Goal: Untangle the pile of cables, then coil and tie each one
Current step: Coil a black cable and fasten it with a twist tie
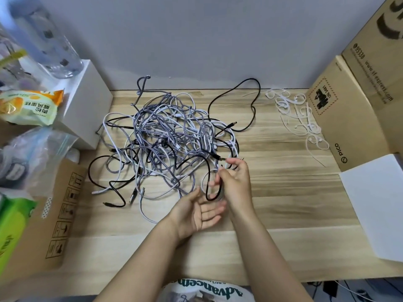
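nearest on the worktop [283,205] is the left hand [200,211], palm turned up, fingers straight and spread, holding nothing; it lies just left of and below a hanging loop of black cable [209,188]. just beyond it, the right hand [234,182] makes the grip: its fingers are curled round that black cable, and possibly a pale strand with it, though which strands are caught i cannot tell for sure. the loop hangs down from the grip toward the near side, its long axis running near to far.

from the grip, the held cable leads up and left into the pile of cables [165,138], which lies far-left of both hands, a dense heap of grey braided, white and black leads touching and crossing throughout. the right hand is the nearer one to the pile's right edge. so the freeing pull would likely run rightward and near, away from the heap, with the open left hand placed to steady the loop.

farther right, well apart, a scatter of white ties [296,114] waits beside a cardboard box [340,118].
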